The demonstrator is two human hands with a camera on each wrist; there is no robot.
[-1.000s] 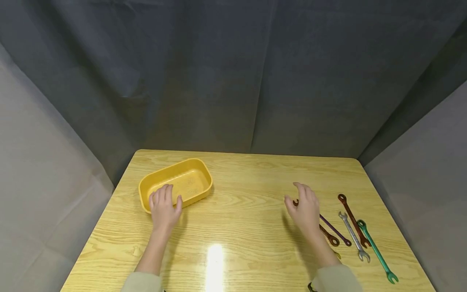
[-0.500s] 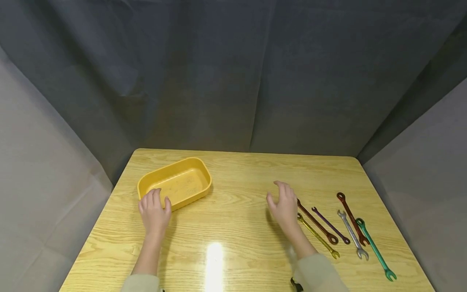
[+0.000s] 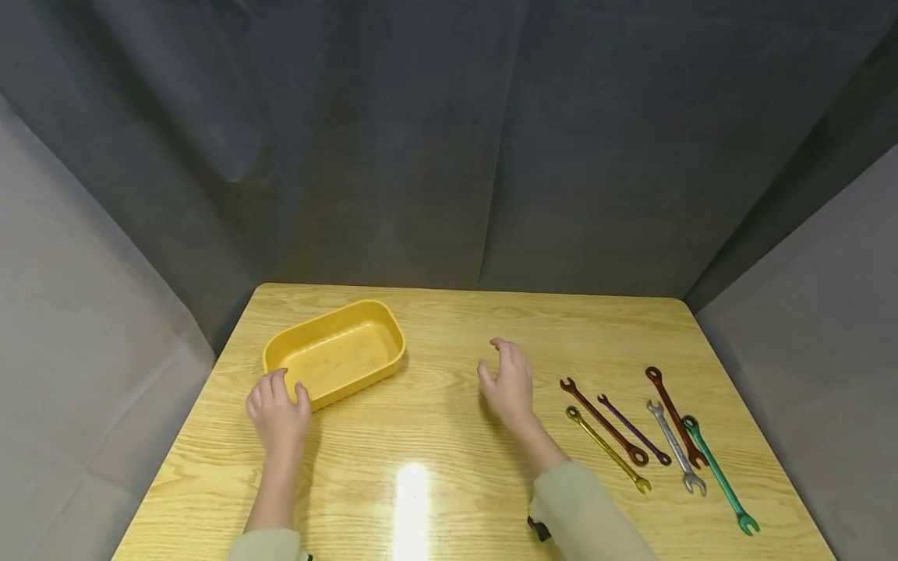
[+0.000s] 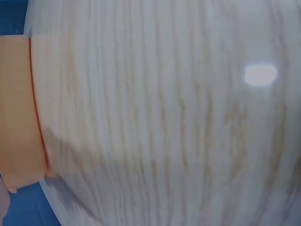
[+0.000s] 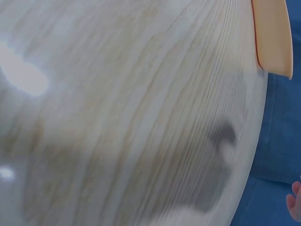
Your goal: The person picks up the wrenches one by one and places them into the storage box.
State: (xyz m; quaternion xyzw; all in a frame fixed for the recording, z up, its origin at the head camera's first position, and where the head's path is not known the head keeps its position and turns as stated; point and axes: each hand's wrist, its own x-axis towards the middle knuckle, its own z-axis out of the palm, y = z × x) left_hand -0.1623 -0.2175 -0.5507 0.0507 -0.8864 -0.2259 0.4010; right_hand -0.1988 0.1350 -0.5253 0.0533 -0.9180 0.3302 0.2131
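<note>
Lying right of the relaxed, empty right hand (image 3: 508, 383) are six wrenches (image 3: 605, 421); loosely open left hand (image 3: 276, 405) touches yellow tray (image 3: 337, 354).

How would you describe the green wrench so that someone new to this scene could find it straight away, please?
Start at the wooden table and look to its right side, where six wrenches lie in a loose row beyond the right hand. The green wrench is the outermost one, nearest the table's right edge. It is the only green one and looks the longest.
</note>
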